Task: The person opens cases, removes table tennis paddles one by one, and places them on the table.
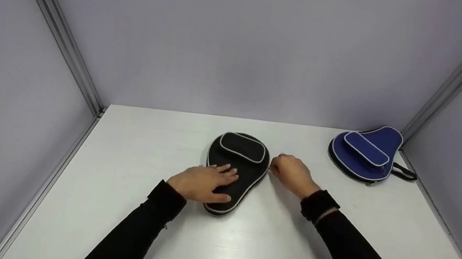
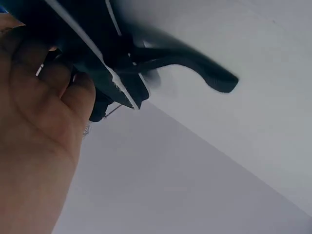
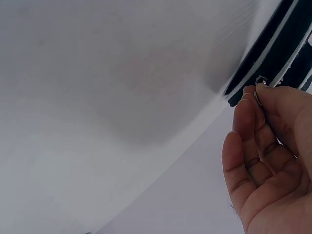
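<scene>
A black paddle-shaped case [image 1: 244, 148] with white piping and a raised pocket lies on the white table, its wide end to the back. My left hand [image 1: 204, 183] rests on its narrower part with fingers spread. At the right edge of the case, my right hand [image 1: 294, 175] has its fingers curled; in the right wrist view the thumb and forefinger of this hand [image 3: 273, 146] pinch a small metal zipper pull [image 3: 258, 96]. A dark strap [image 2: 209, 73] sticks out from the case in the left wrist view, beside the left hand [image 2: 44, 112].
A blue case [image 1: 380, 143] of similar shape, with white piping, a pocket and a black wrist strap [image 1: 404, 172], lies at the table's back right corner. Grey panels [image 1: 244, 45] stand behind and on both sides of the white table [image 1: 135, 136].
</scene>
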Available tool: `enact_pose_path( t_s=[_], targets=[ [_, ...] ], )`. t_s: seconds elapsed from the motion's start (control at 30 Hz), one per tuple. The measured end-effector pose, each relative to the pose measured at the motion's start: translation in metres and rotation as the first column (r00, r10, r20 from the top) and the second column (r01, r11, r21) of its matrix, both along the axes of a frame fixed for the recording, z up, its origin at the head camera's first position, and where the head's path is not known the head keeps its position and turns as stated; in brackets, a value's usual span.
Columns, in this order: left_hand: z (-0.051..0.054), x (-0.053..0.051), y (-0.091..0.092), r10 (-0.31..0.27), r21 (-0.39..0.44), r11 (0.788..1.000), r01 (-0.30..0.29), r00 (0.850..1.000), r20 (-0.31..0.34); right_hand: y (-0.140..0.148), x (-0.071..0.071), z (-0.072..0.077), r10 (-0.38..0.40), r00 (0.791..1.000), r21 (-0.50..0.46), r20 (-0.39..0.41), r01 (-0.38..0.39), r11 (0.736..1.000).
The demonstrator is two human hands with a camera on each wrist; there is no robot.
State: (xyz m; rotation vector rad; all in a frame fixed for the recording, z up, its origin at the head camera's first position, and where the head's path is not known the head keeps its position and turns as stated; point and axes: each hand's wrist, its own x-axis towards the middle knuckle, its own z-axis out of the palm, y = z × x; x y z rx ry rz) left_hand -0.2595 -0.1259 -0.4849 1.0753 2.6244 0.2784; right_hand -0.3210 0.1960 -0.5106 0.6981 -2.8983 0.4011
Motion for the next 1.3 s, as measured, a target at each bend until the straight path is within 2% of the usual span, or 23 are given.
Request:
enact_pose_path(
  t_s=[0.17, 0.3, 0.63, 0.9, 1.3],
  targets=[
    [-0.001, 0.005, 0.008, -0.061, -0.016, 0.998, 0.06, 0.998, -0.017, 0.001, -0.003, -0.001, -0.011, 1.0, -0.001, 0.008, 0.011, 1.0],
    [-0.004, 0.006, 0.013, -0.076, -0.021, 0.997, 0.075, 0.997, -0.034, 0.002, -0.004, -0.001, -0.015, 1.0, -0.002, 0.01, 0.015, 1.0],
    [-0.012, 0.004, 0.015, -0.043, -0.01, 0.999, 0.042, 0.996, -0.076, 0.002, -0.002, -0.005, 0.016, 1.0, -0.009, 0.004, -0.016, 1.0],
    [-0.013, 0.005, 0.017, 0.003, 0.061, 0.998, 0.001, 0.997, -0.074, -0.004, 0.004, -0.006, 0.044, 0.999, 0.0, -0.008, -0.044, 0.999],
    [-0.017, -0.001, 0.019, 0.053, 0.072, 0.996, -0.046, 0.993, -0.109, -0.013, 0.013, -0.006, 0.098, 0.995, 0.002, -0.003, -0.098, 0.995]
  ],
)
